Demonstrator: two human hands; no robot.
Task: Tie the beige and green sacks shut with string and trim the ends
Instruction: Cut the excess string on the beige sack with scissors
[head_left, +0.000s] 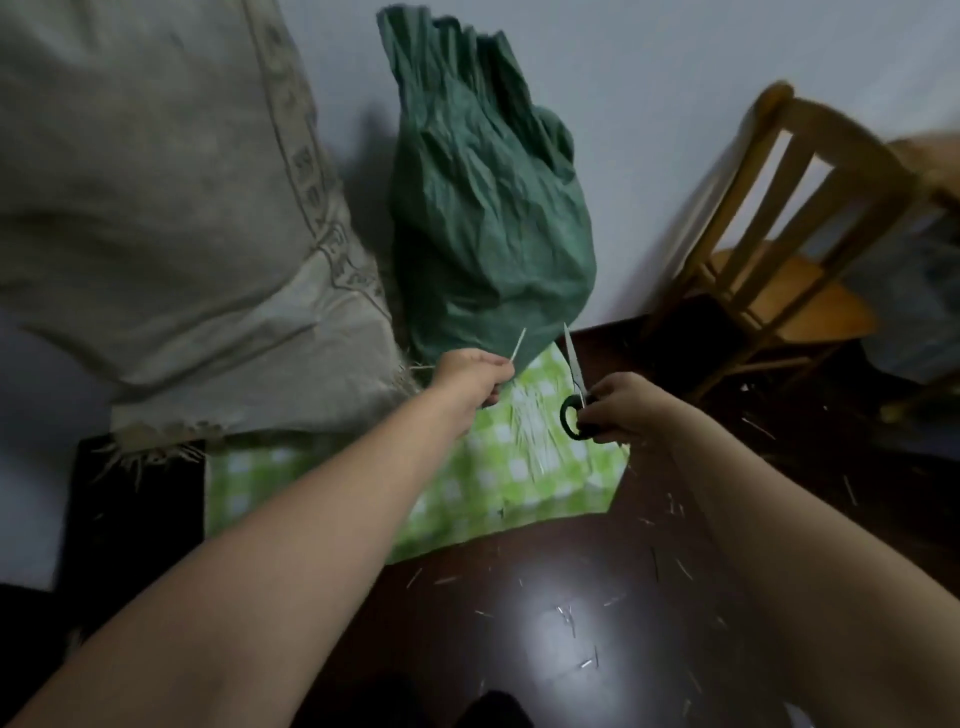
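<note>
Two bare forearms reach forward from the bottom edge over a dark, glossy floor (545, 623) littered with short pale string clippings (569, 618). Left hand (470, 376): its grip is pressed together, pinching a short pale string (154, 344) whose free end sticks up and to the right of the knuckles. Right hand (623, 405): its grip is wrapped closed around the black handles of a pair of scissors (574, 384), the blades pointing up and away from the fingers; whether the blades are parted I cannot tell.

Just beyond both grips stands the green sack (483, 208), crumpled, its gathered neck rising toward the wall; the string end and the scissor tips both lie against its lower part. Left of the left grip, touching the green sack's side, leans the large beige sack (156, 208), its frayed bottom hem hanging nearer the camera. Beneath and between the grips lies a green-and-white checked cloth (467, 483). Well to the right of the right grip stands a wooden chair (779, 249).
</note>
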